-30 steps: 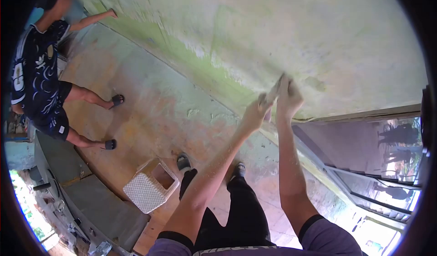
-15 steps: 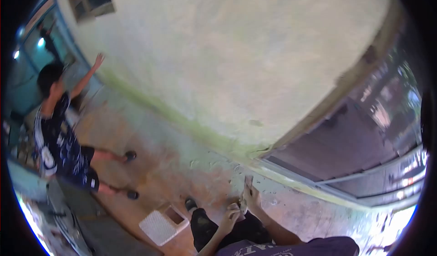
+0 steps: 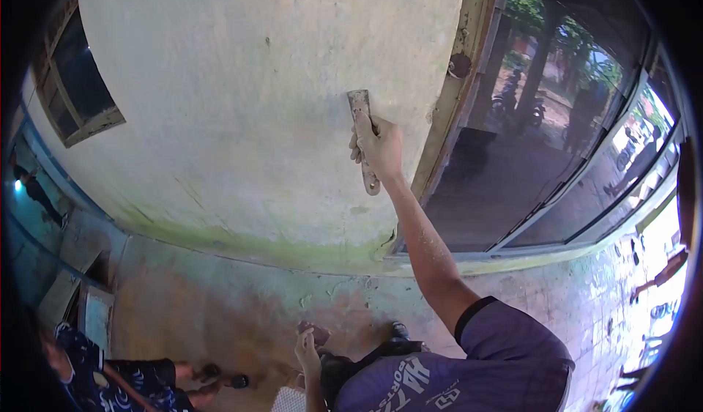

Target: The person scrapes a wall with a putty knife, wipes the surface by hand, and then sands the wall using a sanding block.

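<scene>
My right hand (image 3: 378,147) is raised to the pale wall (image 3: 242,82), its fingers closed round a putty knife (image 3: 359,100). The blade points up and lies against or very close to the plaster; the handle end with its hole sticks out below my fist. Down by my waist, my left hand (image 3: 305,353) grips a small brown, flat-sided piece (image 3: 316,332), whose kind I cannot make out. Greyish dust or paste coats the fingers of my right hand.
Right of the wall stands a wood-framed glass window (image 3: 542,148). A small window (image 3: 77,75) is at the upper left. Another person (image 3: 110,372) is at the lower left, near a white perforated block (image 3: 289,399). Green staining runs along the wall's foot.
My right hand has risen from near my lap to the wall with the putty knife. My hands have parted. The view has shifted, and the other person now appears lower in it.
</scene>
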